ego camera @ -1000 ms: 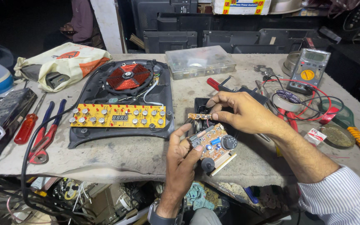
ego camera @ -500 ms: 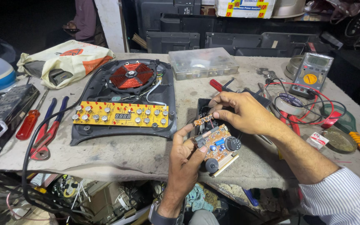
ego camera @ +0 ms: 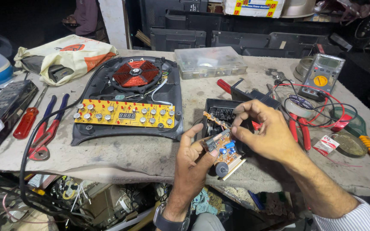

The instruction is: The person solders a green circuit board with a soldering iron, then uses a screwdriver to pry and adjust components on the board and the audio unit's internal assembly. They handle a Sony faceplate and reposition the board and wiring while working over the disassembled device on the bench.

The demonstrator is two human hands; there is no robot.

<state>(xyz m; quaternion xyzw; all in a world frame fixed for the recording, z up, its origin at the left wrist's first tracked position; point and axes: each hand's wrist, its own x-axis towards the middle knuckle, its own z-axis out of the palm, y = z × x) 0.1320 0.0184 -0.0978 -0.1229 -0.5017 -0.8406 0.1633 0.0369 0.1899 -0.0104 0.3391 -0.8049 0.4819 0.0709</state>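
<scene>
I'm at a worn grey bench [ego camera: 120, 156], lit from above; dark casings stacked on the far shelf [ego camera: 219, 36], white pillar [ego camera: 113, 23] far left, darkness beyond.

Rough, matt concrete-like bench [ego camera: 142, 158]. Glossy copper coil [ego camera: 135, 72] in a matt black plastic shell [ego camera: 174, 92]. Clear plastic box [ego camera: 210, 62].

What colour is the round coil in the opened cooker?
Copper-red, the coil shows best in the head view.
</scene>
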